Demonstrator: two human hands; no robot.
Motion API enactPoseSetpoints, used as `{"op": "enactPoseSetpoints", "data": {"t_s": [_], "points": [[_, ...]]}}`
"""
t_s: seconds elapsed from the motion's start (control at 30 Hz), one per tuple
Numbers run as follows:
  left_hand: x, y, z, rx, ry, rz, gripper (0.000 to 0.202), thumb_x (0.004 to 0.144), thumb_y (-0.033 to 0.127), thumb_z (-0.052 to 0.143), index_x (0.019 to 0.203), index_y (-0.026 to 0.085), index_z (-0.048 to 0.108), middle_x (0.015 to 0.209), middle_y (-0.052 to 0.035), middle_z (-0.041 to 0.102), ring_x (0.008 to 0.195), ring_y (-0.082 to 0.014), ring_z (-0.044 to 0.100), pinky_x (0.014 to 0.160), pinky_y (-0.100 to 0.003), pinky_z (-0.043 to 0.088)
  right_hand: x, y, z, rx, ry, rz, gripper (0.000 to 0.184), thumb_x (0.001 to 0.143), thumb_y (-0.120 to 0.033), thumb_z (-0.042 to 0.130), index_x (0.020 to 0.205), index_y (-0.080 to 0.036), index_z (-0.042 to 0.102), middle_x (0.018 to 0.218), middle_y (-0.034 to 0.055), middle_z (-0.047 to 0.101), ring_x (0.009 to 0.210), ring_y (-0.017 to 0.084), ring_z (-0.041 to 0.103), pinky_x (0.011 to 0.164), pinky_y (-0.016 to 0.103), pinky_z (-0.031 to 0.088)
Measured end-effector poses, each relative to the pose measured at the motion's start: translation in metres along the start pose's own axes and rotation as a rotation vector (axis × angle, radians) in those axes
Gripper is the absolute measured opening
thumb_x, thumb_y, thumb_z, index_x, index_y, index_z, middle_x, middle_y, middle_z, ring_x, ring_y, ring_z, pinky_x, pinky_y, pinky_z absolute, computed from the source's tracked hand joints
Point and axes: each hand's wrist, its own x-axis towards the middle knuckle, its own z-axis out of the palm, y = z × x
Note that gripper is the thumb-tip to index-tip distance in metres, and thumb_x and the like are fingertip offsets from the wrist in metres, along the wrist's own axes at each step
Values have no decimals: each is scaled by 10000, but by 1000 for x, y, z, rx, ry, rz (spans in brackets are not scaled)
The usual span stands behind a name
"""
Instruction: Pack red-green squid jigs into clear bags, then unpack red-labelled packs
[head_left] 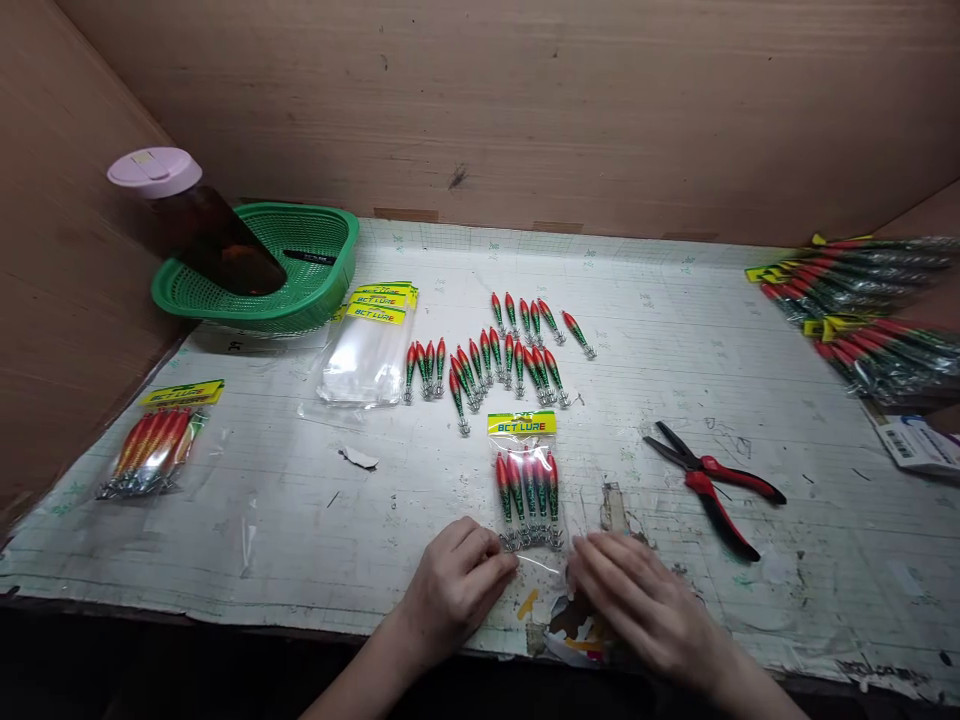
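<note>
A clear plastic lure bag (527, 490) with a yellow printed header lies on the table in front of me. It holds several red-and-green squid lures, their hook ends toward me. My left hand (459, 585) is closed at the lower left corner of the bag, thumb and forefinger pinched together. At the lower right edge, my right hand (641, 600) has its fingers close together on the bag's clear film; its thumb is mostly hidden. Just beyond the bag, several loose squid lures (484, 362) lie in uneven rows.
Flat bags (364, 360) are stacked left of the loose lures. A green basket (341, 270) holds a pink-lidded bottle (217, 240). Red-handled pliers (705, 470) lie on the right. Filled lure packs lie at far left (161, 440) and far right (885, 350). Wooden panels enclose the table.
</note>
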Motion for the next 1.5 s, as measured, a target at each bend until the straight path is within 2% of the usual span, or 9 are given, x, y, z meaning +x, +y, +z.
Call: {"op": "enactPoseSetpoints", "data": {"t_s": [0.07, 0.17, 0.33, 0.53, 0.63, 0.8, 0.93, 1.17, 1.5], "points": [[1, -1, -2, -55, 30, 17, 131, 864, 67, 547, 938, 141, 626, 773, -59, 658, 702, -144, 513, 603, -259, 479, 8, -7, 6, 112, -17, -2, 346, 952, -46, 314, 1154, -69, 594, 1033, 128, 697, 1000, 198, 605, 863, 350, 514], [-1, -2, -3, -140, 36, 3, 168, 852, 30, 543, 950, 149, 610, 832, -60, 699, 741, -150, 532, 648, -277, 505, 10, -7, 13, 307, 40, 29, 283, 944, -64, 380, 1150, -80, 574, 972, 140, 693, 892, 203, 617, 753, 343, 539], [-2, -1, -1, -178, 53, -70, 191, 828, -21, 529, 886, 154, 581, 767, -48, 682, 707, -147, 538, 618, -269, 486, 8, -6, 21, 575, 97, 300, 221, 899, -34, 438, 1029, -165, 561, 906, 105, 645, 802, 177, 606, 682, 303, 528], [1, 0, -3, -130, 9, -139, 124, 844, 49, 570, 835, 172, 579, 719, -32, 637, 701, -151, 514, 621, -268, 474, 15, -18, 25, 555, 136, 410, 179, 875, -47, 491, 952, -194, 557, 808, 59, 603, 738, 166, 574, 635, 286, 507], [0, -3, -5, -85, 15, -67, 128, 875, 75, 529, 849, 180, 597, 766, -43, 660, 743, -162, 517, 662, -283, 478, 13, -21, 25, 548, 172, 396, 193, 875, -29, 491, 956, -186, 568, 829, 65, 602, 739, 160, 556, 635, 284, 495], [0, -5, -5, -64, -11, 33, 188, 901, 59, 452, 879, 178, 597, 807, -35, 709, 751, -159, 545, 711, -300, 482, 4, -19, 25, 558, 122, 368, 200, 887, -40, 486, 999, -186, 564, 873, 72, 630, 754, 167, 550, 652, 299, 474], [1, 1, -1, -94, 0, -108, 189, 863, 17, 486, 829, 187, 559, 751, -20, 683, 722, -152, 558, 680, -284, 471, 3, -21, 25, 572, 117, 509, 144, 905, -76, 475, 928, -200, 545, 779, 32, 605, 713, 155, 535, 649, 286, 455], [-6, 16, 13, -25, 10, -436, 139, 890, 87, 505, 806, 197, 525, 708, 0, 607, 660, -145, 543, 602, -262, 433, 10, -34, 33, 458, 197, 772, 156, 935, -161, 444, 802, -210, 509, 707, 1, 544, 658, 153, 506, 620, 294, 398], [-2, 21, 20, 80, 56, -561, 144, 920, 151, 478, 792, 203, 518, 689, 5, 584, 640, -150, 556, 597, -266, 434, 21, -43, 44, 315, 276, 879, 179, 951, -201, 444, 776, -212, 477, 669, -14, 511, 630, 154, 481, 624, 290, 353]]}}
